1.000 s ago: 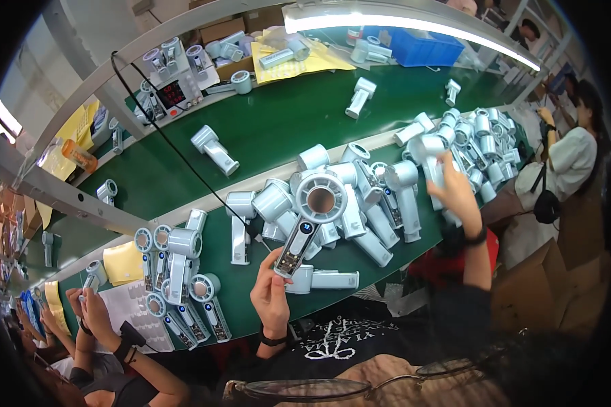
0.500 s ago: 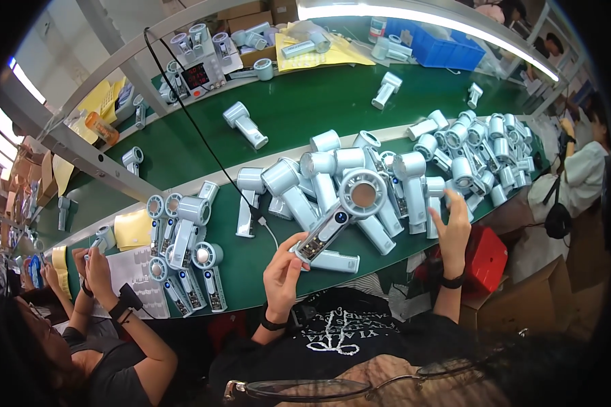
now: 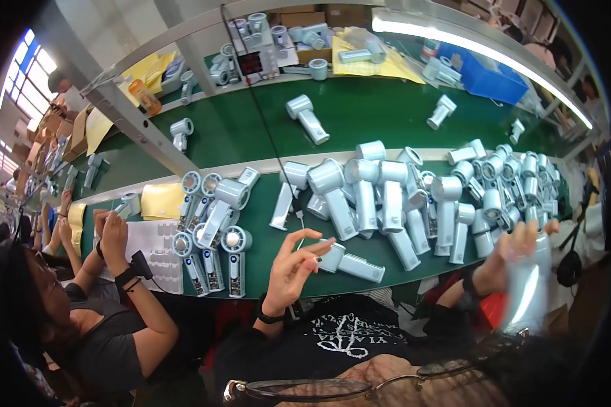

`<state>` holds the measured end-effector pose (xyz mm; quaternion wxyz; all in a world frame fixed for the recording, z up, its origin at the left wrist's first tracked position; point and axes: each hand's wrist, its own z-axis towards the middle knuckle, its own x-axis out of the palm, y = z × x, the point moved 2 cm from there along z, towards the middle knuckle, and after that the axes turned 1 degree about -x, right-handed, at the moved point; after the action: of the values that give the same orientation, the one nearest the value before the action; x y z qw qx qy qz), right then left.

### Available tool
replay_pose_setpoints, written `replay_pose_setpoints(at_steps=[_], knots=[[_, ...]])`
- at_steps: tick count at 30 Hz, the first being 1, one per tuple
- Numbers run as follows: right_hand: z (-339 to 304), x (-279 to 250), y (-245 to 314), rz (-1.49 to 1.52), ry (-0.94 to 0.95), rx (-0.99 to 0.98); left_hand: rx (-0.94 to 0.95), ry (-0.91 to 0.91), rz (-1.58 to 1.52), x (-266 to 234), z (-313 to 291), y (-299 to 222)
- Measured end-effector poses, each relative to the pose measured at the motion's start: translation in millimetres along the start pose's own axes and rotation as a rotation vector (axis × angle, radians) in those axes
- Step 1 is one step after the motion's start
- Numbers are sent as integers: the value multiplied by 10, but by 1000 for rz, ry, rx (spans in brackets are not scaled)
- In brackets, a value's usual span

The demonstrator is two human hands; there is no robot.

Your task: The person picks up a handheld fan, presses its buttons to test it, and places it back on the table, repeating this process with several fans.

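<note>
My left hand (image 3: pixel 290 279) is raised at the bench's near edge, fingers apart and holding nothing. Beside its fingertips a pale blue handheld fan (image 3: pixel 361 267) lies on the green bench. A thin charging cable (image 3: pixel 273 139) hangs down, its lower end close behind that hand. At the right, my right hand (image 3: pixel 506 256) grips a pale blue handheld fan (image 3: pixel 527 293), smeared by motion, beyond the bench's near edge. Further in lies a heap of similar fans (image 3: pixel 390 197). To the left, several fans with bare circuit boards and lit blue displays (image 3: pixel 214 264) stand grouped.
Another person's hands (image 3: pixel 113 234) work at the left beside a white tray (image 3: pixel 161 254). A second heap of fans (image 3: pixel 516 176) covers the right. Behind runs a green belt (image 3: pixel 251 122) with scattered fans, a metal post (image 3: pixel 139 132) and a blue bin (image 3: pixel 492 78).
The fan with the bare circuit board has left my left hand, whose fingers have opened. My right hand has moved right and closed on a fan. The whole view has shifted.
</note>
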<state>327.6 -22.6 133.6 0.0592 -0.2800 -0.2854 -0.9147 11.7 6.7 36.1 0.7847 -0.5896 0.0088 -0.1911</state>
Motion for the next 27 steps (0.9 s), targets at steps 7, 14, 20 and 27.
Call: replay_pose_setpoints(at_steps=[7,14,20,27], knots=[[369,-749,222,-681,400,-193,51,-74,333,-173,-89,99],[84,52,-452,695,317,320,137,-129,506,-36,77,154],[188,-327,-967,1224,-31,809,74,-66,447,-27,114,203],[749,-636,-1511,478,71,906,61,-100,482,-131,101,208]])
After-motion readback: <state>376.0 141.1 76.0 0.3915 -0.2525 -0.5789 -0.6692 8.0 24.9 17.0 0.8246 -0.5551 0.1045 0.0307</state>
